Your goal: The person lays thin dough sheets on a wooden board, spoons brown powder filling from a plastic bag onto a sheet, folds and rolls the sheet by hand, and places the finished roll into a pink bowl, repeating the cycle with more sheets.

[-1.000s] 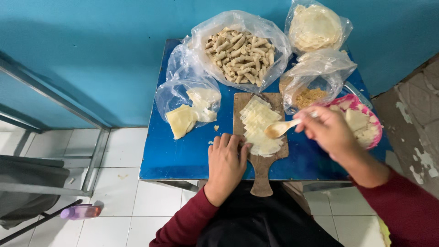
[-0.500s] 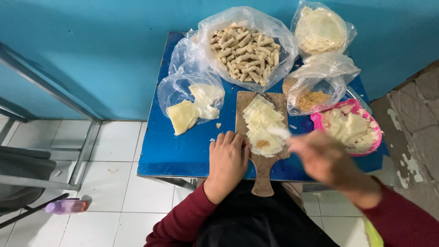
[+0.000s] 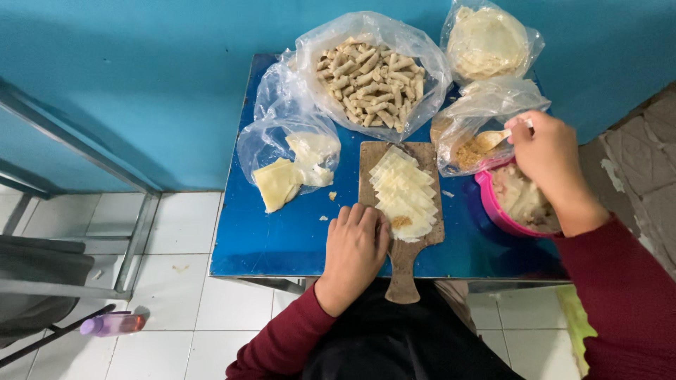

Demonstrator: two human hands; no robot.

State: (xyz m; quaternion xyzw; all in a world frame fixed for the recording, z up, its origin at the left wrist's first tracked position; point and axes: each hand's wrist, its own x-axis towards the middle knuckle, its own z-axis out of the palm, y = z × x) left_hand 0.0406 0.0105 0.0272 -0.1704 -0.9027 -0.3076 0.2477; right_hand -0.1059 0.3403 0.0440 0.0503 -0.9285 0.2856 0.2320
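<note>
My left hand lies flat on the near left corner of a wooden board, next to a row of overlapping pale wrapper sheets; a small dab of brown filling sits on the nearest sheet. My right hand holds a plastic spoon whose bowl dips into a clear bag of brownish filling. Under that hand stands a pink bowl of pale pieces.
The small blue table stands against a blue wall. A bag of several finished rolls is at the back, a bag of round wrappers back right, a bag of pale sheets left. A metal frame and purple bottle are on the tiled floor.
My right hand has carried the spoon from the board, past the pink bowl, up into the filling bag. A dab of filling now lies on the nearest sheet. My left hand has stayed put.
</note>
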